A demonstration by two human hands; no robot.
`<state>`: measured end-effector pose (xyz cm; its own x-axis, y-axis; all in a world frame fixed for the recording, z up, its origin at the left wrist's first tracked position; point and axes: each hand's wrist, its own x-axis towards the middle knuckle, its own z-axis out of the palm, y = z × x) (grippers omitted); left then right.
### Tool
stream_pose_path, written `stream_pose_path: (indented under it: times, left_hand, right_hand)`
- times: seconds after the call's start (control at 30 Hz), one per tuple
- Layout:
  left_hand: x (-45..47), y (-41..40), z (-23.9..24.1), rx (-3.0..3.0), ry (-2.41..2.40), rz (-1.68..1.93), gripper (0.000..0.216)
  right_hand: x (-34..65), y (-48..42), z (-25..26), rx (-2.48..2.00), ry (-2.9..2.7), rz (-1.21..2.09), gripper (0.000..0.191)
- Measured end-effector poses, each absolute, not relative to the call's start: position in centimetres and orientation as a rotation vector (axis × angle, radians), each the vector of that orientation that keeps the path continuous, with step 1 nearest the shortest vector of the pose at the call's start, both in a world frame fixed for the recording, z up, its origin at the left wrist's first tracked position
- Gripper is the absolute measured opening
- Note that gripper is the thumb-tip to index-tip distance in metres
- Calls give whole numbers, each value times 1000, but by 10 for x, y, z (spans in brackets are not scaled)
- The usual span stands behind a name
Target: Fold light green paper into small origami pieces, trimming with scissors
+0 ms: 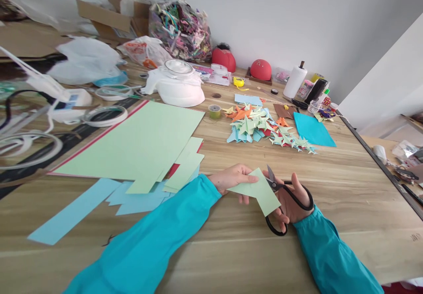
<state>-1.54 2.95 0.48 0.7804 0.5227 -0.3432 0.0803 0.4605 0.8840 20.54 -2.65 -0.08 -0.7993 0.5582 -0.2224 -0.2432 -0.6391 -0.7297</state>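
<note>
Pinched between the thumb and fingers of my left hand [233, 178] is a folded piece of light green paper [254, 190], bent into an angled shape. My right hand [292, 201] has its fingers in the black loops of a pair of scissors [287, 190]. Their blades are spread, with the green paper beside and partly over them; whether they are cutting into it I cannot tell. Left of my hands lie a large light green sheet [135, 135], green paper strips [185, 170] and blue strips [74, 210]. Beyond my hands sits a pile of folded paper stars [251, 124].
A teal sheet [313, 128] lies right of the stars, near a white bottle [295, 81]. A spool [214, 111], a yellow tape measure [238, 81] and red domes [261, 69] stand farther back. Tape rolls [105, 115] and plastic bags [86, 60] crowd the left.
</note>
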Motion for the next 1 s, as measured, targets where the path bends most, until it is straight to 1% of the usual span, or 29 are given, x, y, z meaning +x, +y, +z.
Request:
stream_pose_path:
  times: [0.37,0.63,0.8,1.0]
  left_hand:
    - [-15,29,3,1043,598,310,32]
    - [-15,33,-1,1014,609,342,30]
    - [-16,32,2,1018,606,324,29]
    - [-13,28,9,1058,611,245,28]
  right_hand:
    - [200,-26,2,-663,-971,2389,82]
    - [200,-25,-2,-578,-906,2351,80]
    - [201,-27,-1,-662,-939,2336,82]
    - [196,-28,-1,-766,-953,2323,80]
